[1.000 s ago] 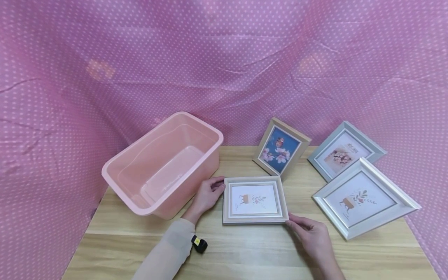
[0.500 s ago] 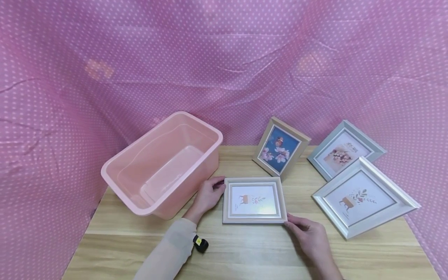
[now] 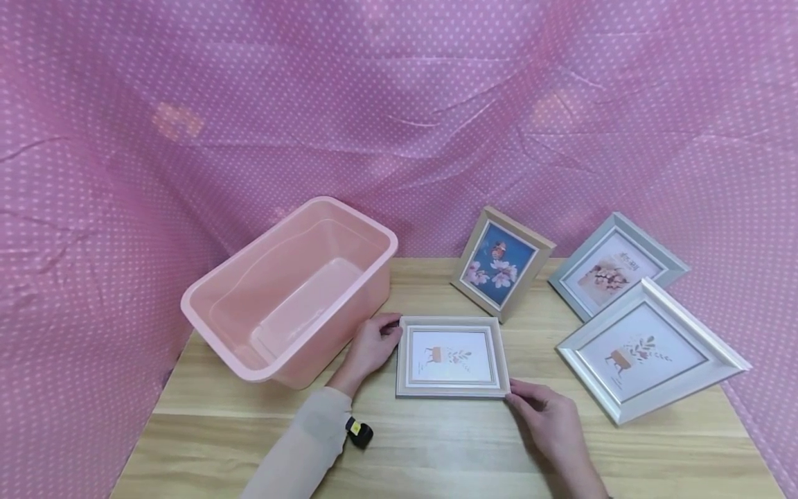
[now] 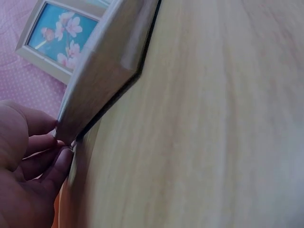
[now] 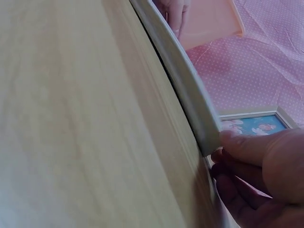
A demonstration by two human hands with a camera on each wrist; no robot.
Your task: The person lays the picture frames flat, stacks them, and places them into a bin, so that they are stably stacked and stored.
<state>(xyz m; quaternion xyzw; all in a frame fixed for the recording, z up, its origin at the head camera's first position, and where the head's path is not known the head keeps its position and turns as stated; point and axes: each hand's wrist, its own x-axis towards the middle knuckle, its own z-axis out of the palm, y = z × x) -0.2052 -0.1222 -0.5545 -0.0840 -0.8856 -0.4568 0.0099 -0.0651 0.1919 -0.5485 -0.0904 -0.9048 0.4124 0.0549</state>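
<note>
A cream picture frame (image 3: 453, 357) with a printed deer-like figure and leaves lies face up on the table, at the middle of the head view. My left hand (image 3: 372, 344) pinches its far left corner, as the left wrist view shows with the fingers (image 4: 40, 121) at the edge. With thumb and fingers my right hand (image 3: 551, 423) grips the near right corner; in the right wrist view that corner meets the thumb (image 5: 244, 147). Just behind stands a tan picture frame (image 3: 526, 284) with a blue flower picture, tilted back.
A pink plastic tub (image 3: 368, 305) stands left of the left hand, its inside visible. At the right, a silver-white picture frame (image 3: 679, 402) overlaps a grey-blue picture frame (image 3: 576, 260). Pink dotted cloth (image 3: 399, 125) hangs behind the wooden table (image 3: 436, 457).
The cream picture frame's right end has shifted very slightly left with my right hand, baring a bit more of the tan frame's lower corner. Both hands keep their hold.
</note>
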